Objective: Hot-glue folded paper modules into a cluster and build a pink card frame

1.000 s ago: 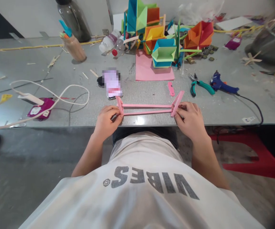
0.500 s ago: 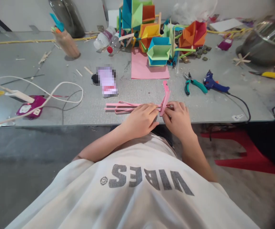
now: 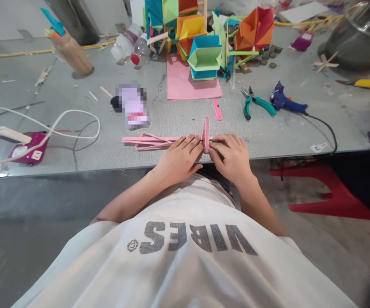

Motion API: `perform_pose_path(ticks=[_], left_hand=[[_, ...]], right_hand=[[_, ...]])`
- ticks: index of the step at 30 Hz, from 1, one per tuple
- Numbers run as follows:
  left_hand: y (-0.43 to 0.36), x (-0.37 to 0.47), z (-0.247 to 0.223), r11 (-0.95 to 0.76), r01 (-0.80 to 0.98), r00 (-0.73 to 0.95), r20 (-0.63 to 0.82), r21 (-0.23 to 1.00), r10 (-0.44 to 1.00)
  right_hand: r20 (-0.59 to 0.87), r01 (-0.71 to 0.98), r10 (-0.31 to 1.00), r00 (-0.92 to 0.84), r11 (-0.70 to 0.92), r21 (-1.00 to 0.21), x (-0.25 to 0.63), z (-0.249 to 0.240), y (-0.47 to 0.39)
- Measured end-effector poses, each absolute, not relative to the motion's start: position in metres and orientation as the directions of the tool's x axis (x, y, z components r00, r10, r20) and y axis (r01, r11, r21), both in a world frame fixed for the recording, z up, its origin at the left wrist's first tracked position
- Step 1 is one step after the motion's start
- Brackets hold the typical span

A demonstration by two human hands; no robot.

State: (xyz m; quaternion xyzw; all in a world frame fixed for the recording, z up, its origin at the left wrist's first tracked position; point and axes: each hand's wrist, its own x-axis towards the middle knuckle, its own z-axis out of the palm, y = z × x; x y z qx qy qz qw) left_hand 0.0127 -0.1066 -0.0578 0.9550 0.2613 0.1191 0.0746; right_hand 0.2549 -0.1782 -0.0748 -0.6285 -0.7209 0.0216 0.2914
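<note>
Pink paper strips (image 3: 153, 140) lie lengthwise along the table's front edge, with a loop at their left part. One narrow pink strip (image 3: 207, 130) stands up across them, between my hands. My left hand (image 3: 181, 160) rests palm down on the long strips, its fingers spread a little. The fingertips of my right hand (image 3: 231, 155) are closed on the strips' right end, close beside the crossing strip. Behind the strips lies a small pink cutter (image 3: 217, 110), touched by neither hand.
Teal-handled pliers (image 3: 258, 104) and a blue glue gun (image 3: 287, 99) lie at the right. A phone (image 3: 133, 107) and a purple power socket (image 3: 29, 147) are at the left. Folded coloured paper pieces (image 3: 205, 57) stand on pink paper (image 3: 178, 87) at the back.
The view has shifted, so the table's things sit further left. The crossing strip has swung more upright and now stands apart from the pink cutter in view. Both hands stay at the strips.
</note>
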Motion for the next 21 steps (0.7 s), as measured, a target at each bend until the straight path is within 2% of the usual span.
perform_pose_path(ticks=[4,9,13,21], left_hand=[[-0.101,0.017,-0.056,-0.848,0.465,0.826,0.221,0.253,0.519],[-0.100,0.017,-0.059,-0.853,0.447,0.830,0.230,0.269,0.508],[-0.100,0.012,-0.059,-0.838,0.457,0.820,0.224,0.297,0.526],[-0.103,0.008,-0.056,-0.808,0.499,0.797,0.200,0.312,0.569]], right_hand=[[0.401,0.876,0.915,-0.054,0.236,-0.420,0.254,-0.071,-0.179],[0.400,0.779,0.917,0.005,0.247,-0.576,0.246,-0.068,-0.170],[0.370,0.715,0.929,-0.010,0.265,-0.647,0.239,-0.066,-0.162],[0.353,0.704,0.936,-0.018,0.263,-0.660,0.245,-0.062,-0.164]])
